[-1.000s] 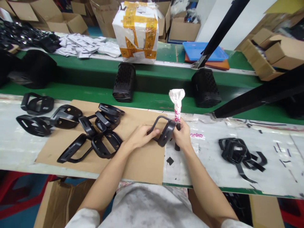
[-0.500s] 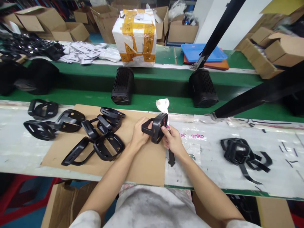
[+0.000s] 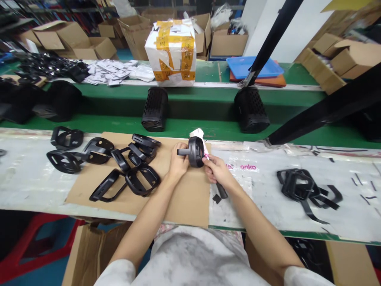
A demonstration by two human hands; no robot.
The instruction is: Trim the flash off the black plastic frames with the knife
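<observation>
Left hand [image 3: 179,162]: grip clamped on black bracket [image 3: 195,152], held up over the cardboard sheet [image 3: 187,204], by the sheet's far right corner. Right hand [image 3: 218,171]: grip closed round the dark handle of a white-headed tool [image 3: 222,191]; head end sits behind the bracket, toward the surface's far edge, handle end points to the near edge. Can't tell if right thumb touches the bracket. More brackets [image 3: 143,179] clustered on the sheet's left half, some past its left edge. Black strips [image 3: 299,184] piled toward the surface's right end.
</observation>
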